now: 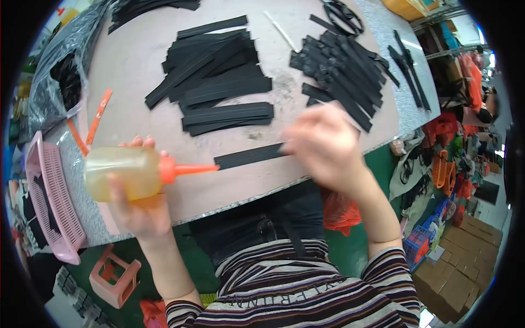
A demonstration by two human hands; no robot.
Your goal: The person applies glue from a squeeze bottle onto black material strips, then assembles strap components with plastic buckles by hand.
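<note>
My left hand (141,199) is wrapped round a clear squeeze bottle (123,174) of yellowish liquid. The bottle lies sideways, and its orange nozzle points right, its tip at the left end of a single black strip (249,156) near the table's front edge. Over the right end of that strip is my right hand (324,143), its fingers bent and blurred; whether they pinch anything cannot be made out. Behind the single strip lies a stack of flat black strips (227,116), with a larger loose pile (213,63) beyond. Shinier black strips (342,71) are heaped behind my right hand.
Orange-handled scissors or strips (98,116) lie at the left beside a plastic bag (60,82). A pink basket (60,197) stands at the left edge. Farther back are a white stick (280,31) and black scissors (344,16); two long black pieces (410,68) lie at the right.
</note>
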